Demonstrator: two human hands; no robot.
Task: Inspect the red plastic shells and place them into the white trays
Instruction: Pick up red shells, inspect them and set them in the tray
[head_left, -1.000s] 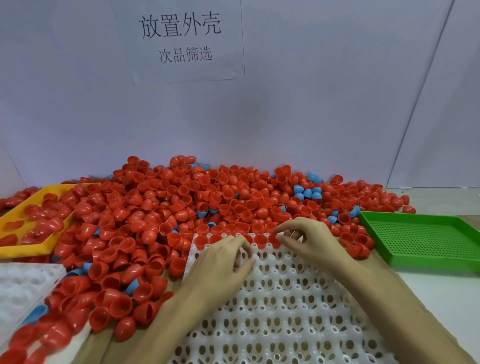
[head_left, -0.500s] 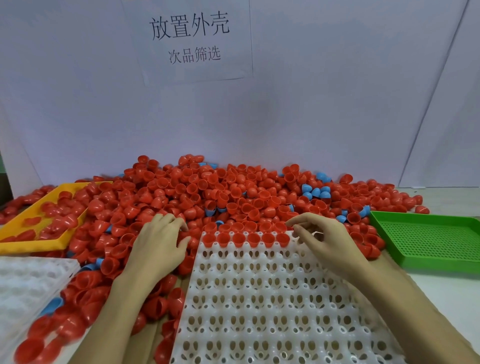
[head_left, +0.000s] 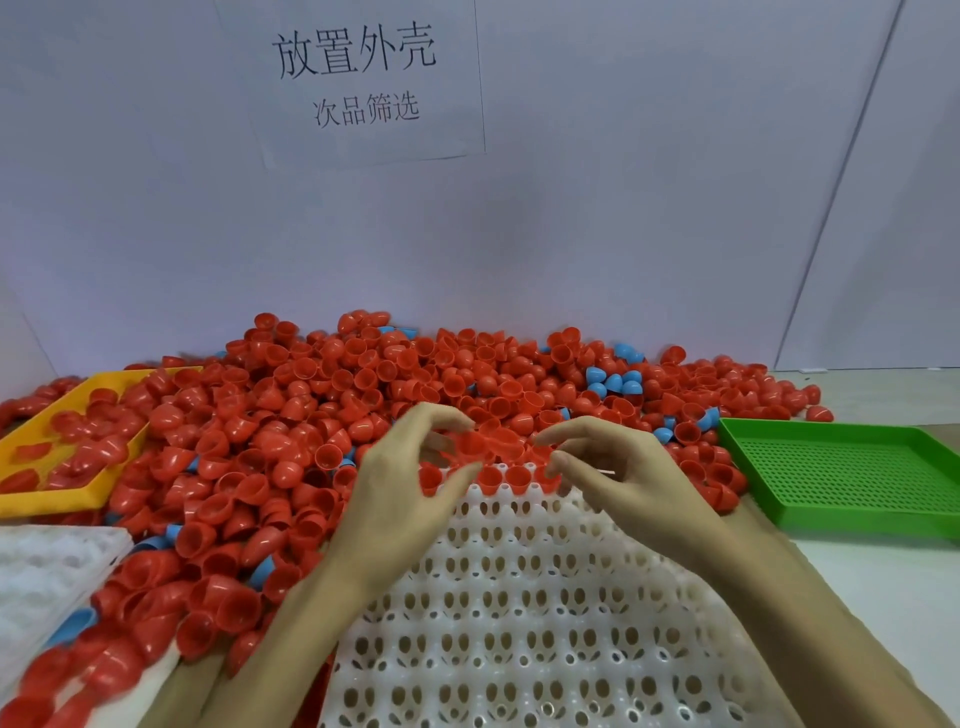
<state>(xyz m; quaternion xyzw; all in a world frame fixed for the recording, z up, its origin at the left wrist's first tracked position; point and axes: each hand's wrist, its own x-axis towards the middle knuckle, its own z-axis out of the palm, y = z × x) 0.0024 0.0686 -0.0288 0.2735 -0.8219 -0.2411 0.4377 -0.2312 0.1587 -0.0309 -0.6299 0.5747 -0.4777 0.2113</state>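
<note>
Both hands meet over the far edge of the perforated white tray (head_left: 519, 597). The left hand (head_left: 410, 483) and right hand (head_left: 618, 478) curl their fingers around glossy, cup-shaped red shells (head_left: 488, 441), blurred, above the tray's filled back row.

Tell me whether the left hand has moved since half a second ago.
Yes. The left hand swung right, off the red shell pile, to the white tray's far edge.

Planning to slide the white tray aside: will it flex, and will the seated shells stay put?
The white tray looks thin and full of holes, so it probably flexes and weighs little. The seated shells sit in far-row pockets, so they likely stay put in a gentle slide.
</note>
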